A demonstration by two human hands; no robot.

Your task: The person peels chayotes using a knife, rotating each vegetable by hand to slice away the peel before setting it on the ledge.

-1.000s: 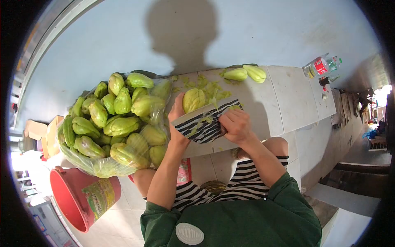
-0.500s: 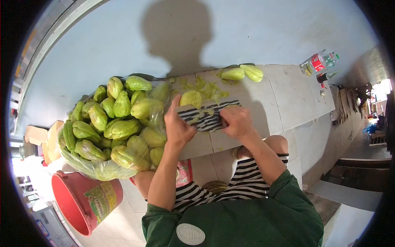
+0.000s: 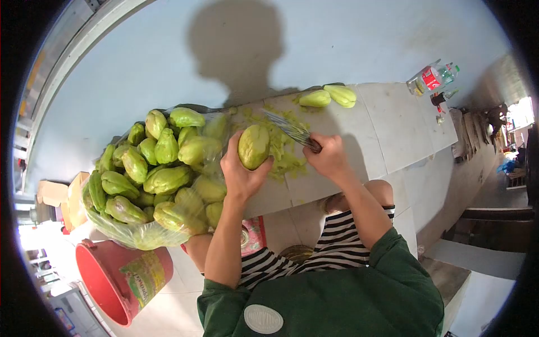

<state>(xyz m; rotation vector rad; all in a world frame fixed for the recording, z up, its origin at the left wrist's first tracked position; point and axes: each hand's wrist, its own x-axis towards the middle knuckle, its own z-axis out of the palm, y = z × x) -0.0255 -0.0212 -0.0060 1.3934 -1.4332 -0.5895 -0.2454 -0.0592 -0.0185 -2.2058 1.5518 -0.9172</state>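
Observation:
My left hand [image 3: 242,174] is wrapped round a yellow-green chayote [image 3: 254,147], held up over the tiled ledge. In my right hand [image 3: 327,159] is the dark handle of a cleaver [image 3: 295,130]. Its broad shiny blade is seen nearly edge-on, pointing up and left, apart from the chayote. Green peelings [image 3: 288,162] lie scattered on the ledge beneath both hands. Two pale peeled chayotes [image 3: 315,99] rest side by side near the wall. To the left of my left hand, a clear plastic bag [image 3: 149,238] is heaped with unpeeled chayotes [image 3: 167,146].
A red bucket [image 3: 100,282] stands tilted in view on the floor at lower left, beside cardboard boxes [image 3: 74,196]. Plastic bottles [image 3: 431,78] are on the far right of the tiled ledge [image 3: 401,132]. The wall [image 3: 348,39] runs along the back.
The cleaver has turned from showing its flat, striped-looking face to nearly edge-on, lifting off the chayote. My left hand has tipped the chayote more upright and towards me.

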